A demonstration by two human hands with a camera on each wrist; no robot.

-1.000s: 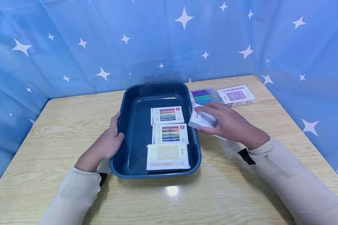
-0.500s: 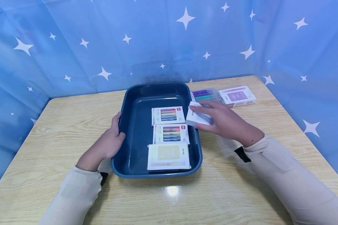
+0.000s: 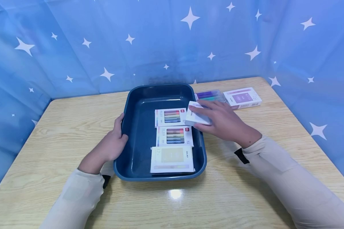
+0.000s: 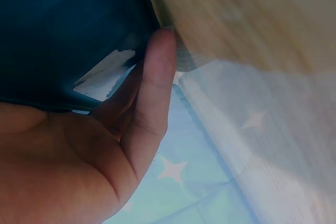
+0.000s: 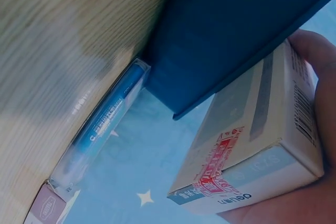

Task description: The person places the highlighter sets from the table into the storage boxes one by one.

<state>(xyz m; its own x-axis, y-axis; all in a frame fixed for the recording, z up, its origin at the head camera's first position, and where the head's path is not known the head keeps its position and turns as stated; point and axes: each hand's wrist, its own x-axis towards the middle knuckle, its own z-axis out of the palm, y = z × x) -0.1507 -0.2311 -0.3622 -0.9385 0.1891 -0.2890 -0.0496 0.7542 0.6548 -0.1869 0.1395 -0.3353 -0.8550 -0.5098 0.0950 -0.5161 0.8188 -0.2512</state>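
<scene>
My left hand [image 3: 111,144] holds the left side of a dark blue rectangular tray [image 3: 137,140], with the thumb at the rim and fingers along the outer wall. In the left wrist view those fingers [image 4: 157,77] lie against the tray near a torn white label [image 4: 105,77]. My right hand [image 3: 227,122] grips a small white box [image 3: 195,115] between thumb and fingers, over the tray's right rim. A barcode and a red seal show on that box in the right wrist view. Inside the tray, two white boxes with windows of coloured sticks [image 3: 172,116] and a cream-yellow box [image 3: 172,159] form a column.
Behind the right hand lie a clear case of coloured markers [image 3: 207,94], beside the tray's right wall, and a white box with a purple panel [image 3: 242,97]. All stand on a wooden table [image 3: 74,127]. A blue star-patterned curtain [image 3: 149,41] hangs at the back and sides.
My right hand has carried the white box left, from beside the tray to over its right rim, near the far windowed box. The left hand has stayed at the tray's side.
</scene>
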